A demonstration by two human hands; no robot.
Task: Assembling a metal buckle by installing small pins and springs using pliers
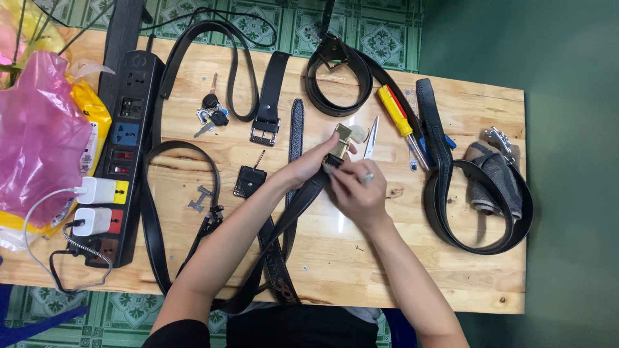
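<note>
Left hand pinches the black belt just behind its gold buckle, steadying it above the wooden table. Right hand has its fingers closed together on the buckle end; scissors and screwdriver lie near.

Power strip at table's left, screwdriver right of scissors, keys behind.

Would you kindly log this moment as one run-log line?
left hand: holds gold buckle | right hand: on black belt end | scissors, screwdriver beside
</note>
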